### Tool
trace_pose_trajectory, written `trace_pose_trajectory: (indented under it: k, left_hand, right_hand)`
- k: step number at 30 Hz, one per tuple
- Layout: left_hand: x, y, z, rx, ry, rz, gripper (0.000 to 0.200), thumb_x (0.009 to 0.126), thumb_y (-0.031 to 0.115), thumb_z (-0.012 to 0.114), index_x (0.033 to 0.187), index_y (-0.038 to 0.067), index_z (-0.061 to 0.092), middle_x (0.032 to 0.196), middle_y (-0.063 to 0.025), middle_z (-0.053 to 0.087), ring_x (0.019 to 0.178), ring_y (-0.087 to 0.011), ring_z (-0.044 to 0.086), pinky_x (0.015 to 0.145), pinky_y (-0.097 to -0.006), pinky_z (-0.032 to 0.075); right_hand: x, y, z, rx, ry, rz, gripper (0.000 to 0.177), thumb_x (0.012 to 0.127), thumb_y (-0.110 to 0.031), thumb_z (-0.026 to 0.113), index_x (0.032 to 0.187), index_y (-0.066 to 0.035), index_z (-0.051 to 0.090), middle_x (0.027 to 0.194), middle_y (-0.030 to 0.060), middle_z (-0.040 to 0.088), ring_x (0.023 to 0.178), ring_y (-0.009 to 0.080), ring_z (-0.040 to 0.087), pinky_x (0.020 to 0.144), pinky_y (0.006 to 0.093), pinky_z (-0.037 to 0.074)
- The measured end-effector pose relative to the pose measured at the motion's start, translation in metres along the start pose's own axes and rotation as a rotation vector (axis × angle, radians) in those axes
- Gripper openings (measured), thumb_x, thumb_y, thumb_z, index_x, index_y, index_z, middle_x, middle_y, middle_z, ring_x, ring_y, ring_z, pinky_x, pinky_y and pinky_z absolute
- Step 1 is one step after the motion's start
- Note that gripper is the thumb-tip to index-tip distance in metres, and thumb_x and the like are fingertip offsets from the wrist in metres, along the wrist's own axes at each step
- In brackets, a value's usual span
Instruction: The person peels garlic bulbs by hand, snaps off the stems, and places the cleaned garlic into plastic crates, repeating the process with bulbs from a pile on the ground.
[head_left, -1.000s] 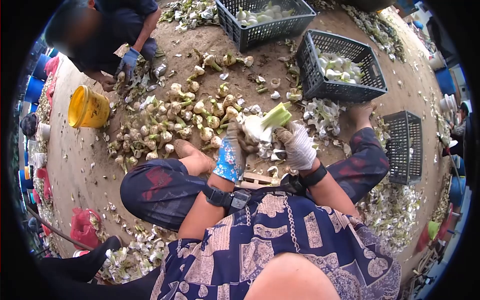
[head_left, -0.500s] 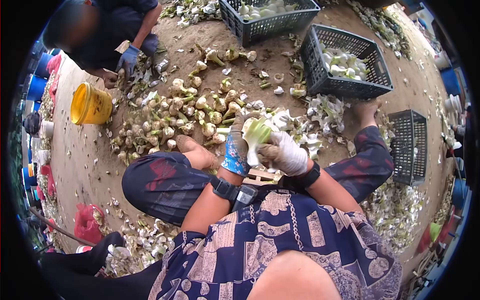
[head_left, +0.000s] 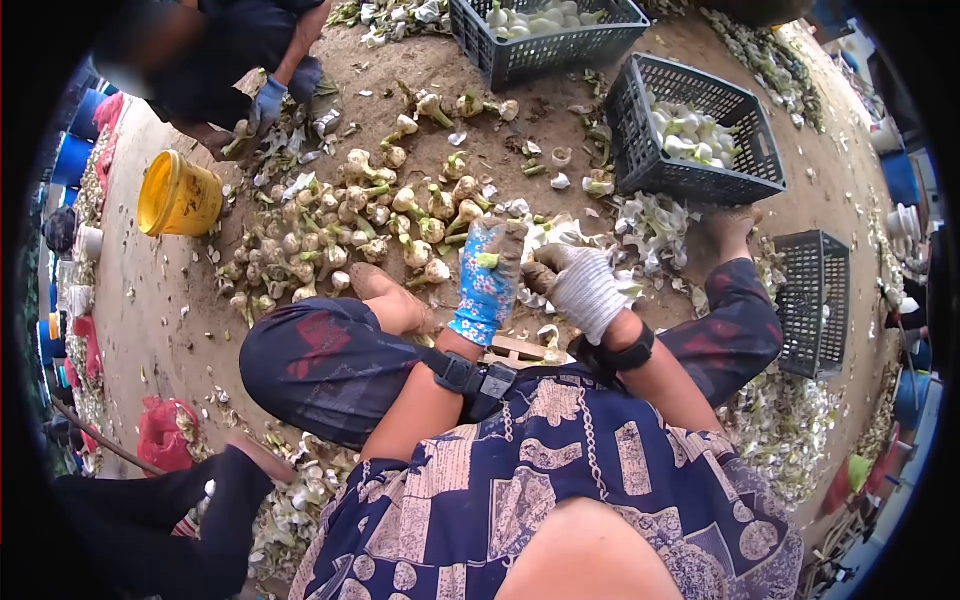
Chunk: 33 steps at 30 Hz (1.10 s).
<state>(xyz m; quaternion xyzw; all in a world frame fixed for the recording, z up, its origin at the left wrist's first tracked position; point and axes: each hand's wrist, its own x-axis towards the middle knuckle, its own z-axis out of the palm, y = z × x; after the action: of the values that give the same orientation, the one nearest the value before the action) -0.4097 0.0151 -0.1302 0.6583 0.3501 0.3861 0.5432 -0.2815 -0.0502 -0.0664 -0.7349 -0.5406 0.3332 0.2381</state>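
My left hand (head_left: 492,262), in a blue flowered glove with a soiled palm part, is closed, its back toward me. A small yellow-green scrap (head_left: 487,260) shows against this glove. Close beside it, my right hand (head_left: 580,288) wears a whitish knitted glove with dirty fingertips; its fingers are curled in toward the left hand. What lies between or inside the fingers is hidden. Just beyond and to the left spreads a heap of unpeeled garlic bulbs (head_left: 350,215) with cut stems. White garlic peelings (head_left: 655,230) lie past my right hand.
Dark plastic crates (head_left: 690,185) with peeled garlic (head_left: 692,135) stand ahead and to the right; another crate (head_left: 812,305) sits beyond my right knee. A yellow bucket (head_left: 180,195) is at the left, near a co-worker's gloved hand (head_left: 268,104). A second person's dark-clothed leg (head_left: 170,510) reaches in lower left.
The pale garlic piece with green, splayed layers between my hands has gone from sight. My left hand has turned its back toward me. At lower left, the other person's leg has shifted.
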Motion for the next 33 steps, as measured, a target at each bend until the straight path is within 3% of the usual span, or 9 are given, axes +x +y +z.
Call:
trace_pose_trajectory:
  k: [6, 8, 12, 18, 21, 22, 24, 26, 33]
  left_hand:
    - [-0.005, -0.015, 0.002, 0.346, 0.065, 0.140, 0.029, 0.085, 0.006, 0.050, 0.114, 0.000, 0.054, 0.116, -0.0136, 0.053, 0.107, -0.0239, 0.051, 0.094, -0.0337, 0.039]
    - [0.001, -0.021, 0.006, 0.173, 0.084, -0.173, 0.032, 0.080, 0.006, 0.054, 0.111, -0.001, 0.057, 0.117, -0.0166, 0.053, 0.109, -0.0296, 0.049, 0.095, -0.0364, 0.038]
    - [-0.008, -0.030, -0.001, 0.550, 0.115, 0.190, 0.028, 0.088, 0.018, 0.054, 0.109, 0.000, 0.057, 0.114, -0.0121, 0.055, 0.103, -0.0203, 0.054, 0.087, -0.0311, 0.044]
    - [0.005, 0.055, -0.011, -0.714, -0.085, -0.111, 0.040, 0.090, 0.032, 0.048, 0.110, -0.003, 0.054, 0.113, -0.0168, 0.055, 0.110, -0.0258, 0.053, 0.094, -0.0333, 0.044]
    - [0.010, 0.028, -0.030, -1.536, -0.071, -0.498, 0.039, 0.087, 0.031, 0.052, 0.101, -0.005, 0.055, 0.115, -0.0214, 0.053, 0.114, -0.0375, 0.049, 0.073, -0.0469, 0.057]
    - [0.014, 0.026, -0.026, -1.488, 0.001, -0.538, 0.035, 0.087, 0.028, 0.053, 0.097, -0.005, 0.056, 0.114, -0.0225, 0.053, 0.108, -0.0396, 0.052, 0.057, -0.0453, 0.058]
    - [0.015, 0.025, -0.021, -1.518, -0.131, -0.588, 0.031, 0.085, 0.027, 0.057, 0.091, -0.003, 0.058, 0.109, -0.0178, 0.058, 0.100, -0.0280, 0.058, 0.086, -0.0399, 0.051]
    - [0.011, 0.030, -0.015, -1.555, -0.053, -0.764, 0.028, 0.086, 0.031, 0.057, 0.087, 0.003, 0.060, 0.089, -0.0101, 0.062, 0.084, -0.0231, 0.061, 0.074, -0.0363, 0.053]
    - [0.007, -0.016, -0.015, -1.419, -0.185, -0.853, 0.043, 0.087, 0.049, 0.051, 0.091, 0.006, 0.059, 0.086, -0.0059, 0.063, 0.076, -0.0193, 0.062, 0.066, -0.0306, 0.053]
  right_hand:
    - [0.003, 0.006, 0.018, -0.174, 0.088, -0.095, 0.015, 0.081, -0.017, 0.056, 0.083, -0.004, 0.064, 0.071, 0.0188, 0.061, 0.066, 0.0347, 0.061, 0.059, 0.0405, 0.047]
    - [0.005, 0.011, 0.025, -0.220, 0.125, -0.104, 0.016, 0.081, -0.017, 0.054, 0.079, -0.004, 0.063, 0.069, 0.0188, 0.060, 0.065, 0.0362, 0.060, 0.059, 0.0422, 0.047]
    - [0.010, 0.004, 0.021, -0.340, -0.004, 0.043, 0.019, 0.077, -0.018, 0.055, 0.084, -0.002, 0.064, 0.079, 0.0229, 0.062, 0.077, 0.0376, 0.061, 0.070, 0.0434, 0.049]
    - [0.006, 0.021, 0.015, -0.416, -0.316, 0.109, 0.020, 0.078, -0.021, 0.054, 0.081, -0.006, 0.067, 0.074, 0.0201, 0.063, 0.069, 0.0348, 0.063, 0.064, 0.0421, 0.050]
    - [-0.023, 0.009, -0.013, -0.162, -0.492, 0.021, 0.031, 0.081, -0.039, 0.059, 0.084, -0.009, 0.067, 0.077, 0.0176, 0.064, 0.075, 0.0328, 0.063, 0.068, 0.0398, 0.050]
    - [-0.027, 0.005, -0.020, -0.071, -0.427, 0.020, 0.030, 0.079, -0.037, 0.062, 0.091, -0.009, 0.067, 0.077, 0.0179, 0.064, 0.074, 0.0325, 0.063, 0.068, 0.0393, 0.050]
    - [-0.023, 0.002, -0.021, -0.148, 0.102, -0.186, 0.041, 0.076, -0.030, 0.068, 0.110, -0.008, 0.060, 0.085, 0.0181, 0.064, 0.077, 0.0322, 0.063, 0.067, 0.0386, 0.050]
    - [-0.012, -0.018, -0.030, -0.216, 0.315, -0.550, 0.036, 0.077, -0.014, 0.062, 0.110, -0.002, 0.053, 0.091, 0.0149, 0.063, 0.080, 0.0323, 0.062, 0.066, 0.0392, 0.050]
    - [0.003, -0.018, -0.020, -0.539, 0.099, -0.581, 0.024, 0.070, -0.009, 0.057, 0.094, -0.005, 0.056, 0.072, 0.0119, 0.059, 0.065, 0.0306, 0.059, 0.053, 0.0398, 0.047]
